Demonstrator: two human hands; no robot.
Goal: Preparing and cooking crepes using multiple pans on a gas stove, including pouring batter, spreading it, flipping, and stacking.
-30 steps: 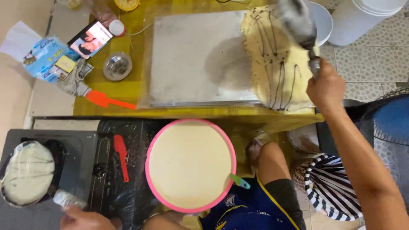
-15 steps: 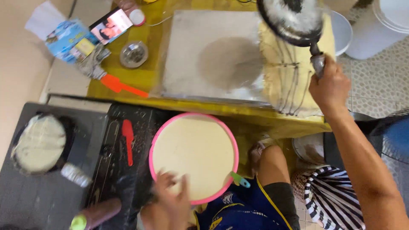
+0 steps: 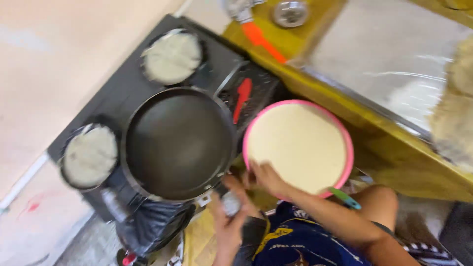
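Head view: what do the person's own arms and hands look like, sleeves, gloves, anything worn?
Both hands are bare, no gloves. The left hand and right hand show no rings or watch that I can make out through blur. The right forearm is uncovered, with no sleeve in view.

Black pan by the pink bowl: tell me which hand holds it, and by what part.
The left hand grips the empty black pan by its handle at the near rim. The right hand rests on the pink bowl's near edge, not on the pan.

Blurred small object (image 3: 230, 203) between both hands
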